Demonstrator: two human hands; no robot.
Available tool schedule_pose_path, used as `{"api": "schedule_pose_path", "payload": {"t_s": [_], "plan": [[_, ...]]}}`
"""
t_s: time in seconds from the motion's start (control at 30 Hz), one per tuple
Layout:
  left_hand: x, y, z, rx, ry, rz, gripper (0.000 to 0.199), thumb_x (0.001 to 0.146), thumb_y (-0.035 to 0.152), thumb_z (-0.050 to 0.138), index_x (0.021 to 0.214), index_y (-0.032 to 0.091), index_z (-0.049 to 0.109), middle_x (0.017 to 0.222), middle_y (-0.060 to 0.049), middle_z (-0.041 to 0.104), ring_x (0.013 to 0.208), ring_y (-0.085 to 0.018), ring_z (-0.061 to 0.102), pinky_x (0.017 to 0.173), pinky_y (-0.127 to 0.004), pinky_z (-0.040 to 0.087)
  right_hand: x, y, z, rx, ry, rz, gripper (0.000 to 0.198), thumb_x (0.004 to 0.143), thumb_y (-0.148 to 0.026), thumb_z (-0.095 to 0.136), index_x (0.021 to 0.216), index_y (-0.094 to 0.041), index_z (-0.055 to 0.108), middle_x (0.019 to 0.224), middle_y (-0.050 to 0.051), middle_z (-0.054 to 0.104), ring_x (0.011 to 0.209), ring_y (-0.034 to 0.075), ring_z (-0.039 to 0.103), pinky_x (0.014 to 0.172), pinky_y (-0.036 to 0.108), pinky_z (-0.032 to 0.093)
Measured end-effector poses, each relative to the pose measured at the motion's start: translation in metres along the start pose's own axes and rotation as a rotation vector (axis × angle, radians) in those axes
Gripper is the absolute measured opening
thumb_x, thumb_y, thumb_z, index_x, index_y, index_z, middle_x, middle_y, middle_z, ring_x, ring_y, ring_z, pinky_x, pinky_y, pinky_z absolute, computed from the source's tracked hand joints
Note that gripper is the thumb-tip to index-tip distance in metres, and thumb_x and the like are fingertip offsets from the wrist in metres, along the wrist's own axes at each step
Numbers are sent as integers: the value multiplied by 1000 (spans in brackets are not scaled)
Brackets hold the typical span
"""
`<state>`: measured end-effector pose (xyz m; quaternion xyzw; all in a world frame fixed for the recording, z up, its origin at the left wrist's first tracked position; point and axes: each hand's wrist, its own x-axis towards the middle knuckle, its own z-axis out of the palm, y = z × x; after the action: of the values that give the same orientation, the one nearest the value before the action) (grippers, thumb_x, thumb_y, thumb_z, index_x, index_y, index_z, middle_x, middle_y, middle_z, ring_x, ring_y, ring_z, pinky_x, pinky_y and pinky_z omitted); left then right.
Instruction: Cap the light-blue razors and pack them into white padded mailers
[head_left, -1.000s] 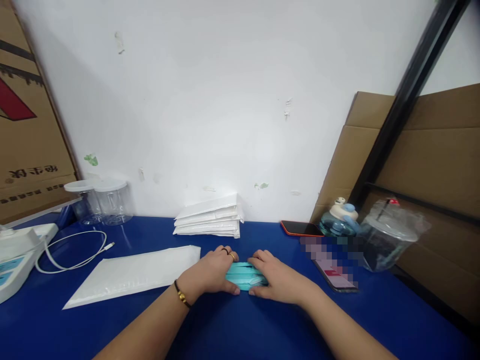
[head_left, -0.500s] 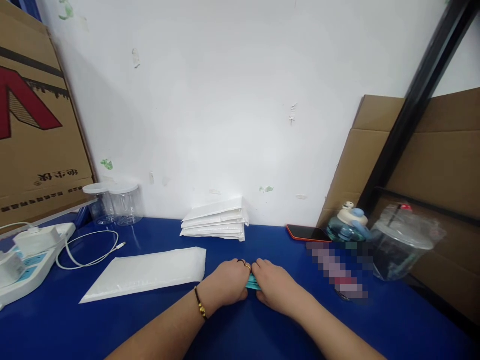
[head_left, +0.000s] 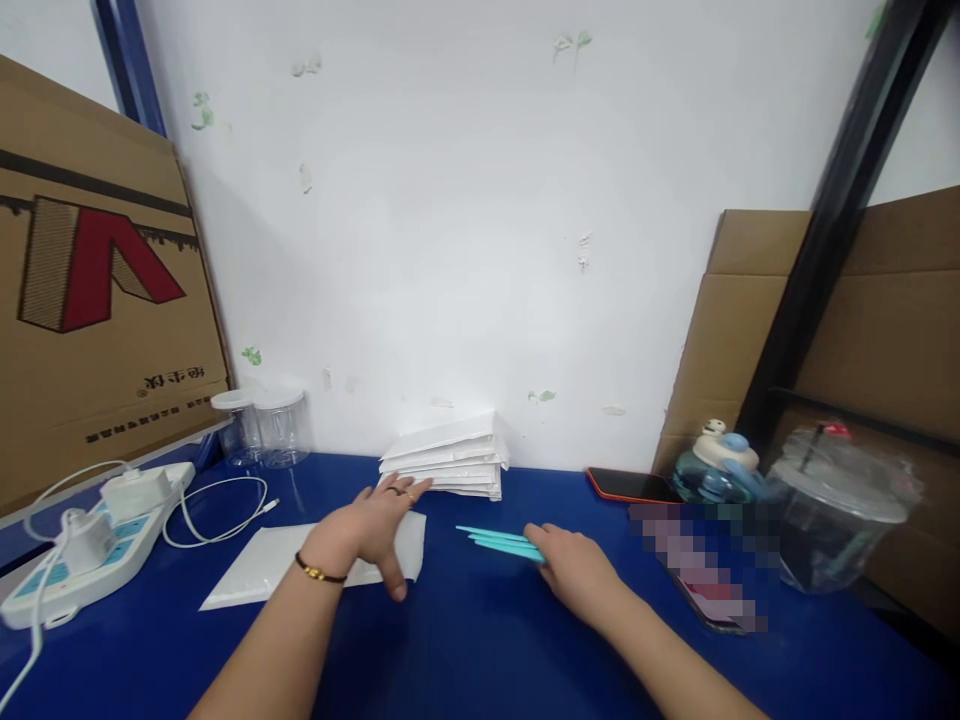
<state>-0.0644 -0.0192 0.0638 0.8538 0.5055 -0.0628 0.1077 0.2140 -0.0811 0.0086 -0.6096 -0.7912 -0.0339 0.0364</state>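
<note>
The right hand grips the ends of several thin turquoise strips, which point leftward over the middle of the blue worktop. The left hand is open, fingers and thumb spread, over a flat white packet that it partly hides. Behind, a stack of white packets sits near the wall; an orange-edged phone lies to its right.

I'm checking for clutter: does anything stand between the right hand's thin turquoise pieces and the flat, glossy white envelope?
Nothing visible stands between the thin turquoise pieces and the flat, glossy white envelope; the open left hand hides its middle.
</note>
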Motion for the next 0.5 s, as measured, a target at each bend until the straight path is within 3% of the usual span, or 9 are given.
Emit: {"api": "schedule_pose_path", "payload": {"t_s": [0.1, 0.23, 0.37, 0.5], "plan": [[0, -32, 1, -47, -124, -153, 131, 27, 38, 82, 141, 26, 17, 146, -16, 20, 133, -37, 18, 101, -49, 30, 0, 11, -1, 68, 39, 10, 15, 84, -17, 45, 96, -23, 52, 90, 5, 63, 76, 20, 62, 55, 24, 31], [5, -35, 10, -60, -75, -201, 97, 32, 27, 77, 124, 25, 44, 128, -12, 44, 119, -33, 41, 91, -41, 42, -2, 16, -2, 146, 59, 3, 8, 86, -23, 44, 89, -23, 52, 87, 3, 64, 74, 19, 61, 53, 23, 27], [4, -25, 8, -148, 0, -109, 70, 45, 24, 67, 113, 22, 53, 113, -8, 55, 101, -27, 54, 82, -33, 46, -4, 22, -7, 107, 93, -24, 9, 83, -18, 47, 88, -24, 52, 85, 1, 62, 73, 17, 60, 52, 23, 25], [-3, -16, -4, -293, 9, 82, 65, 57, 28, 59, 121, 24, 47, 107, -3, 60, 91, -22, 58, 77, -28, 46, -7, 30, -17, 39, 105, -86, 17, 76, -11, 49, 88, -24, 52, 86, 0, 61, 71, 16, 60, 52, 23, 23]]}}
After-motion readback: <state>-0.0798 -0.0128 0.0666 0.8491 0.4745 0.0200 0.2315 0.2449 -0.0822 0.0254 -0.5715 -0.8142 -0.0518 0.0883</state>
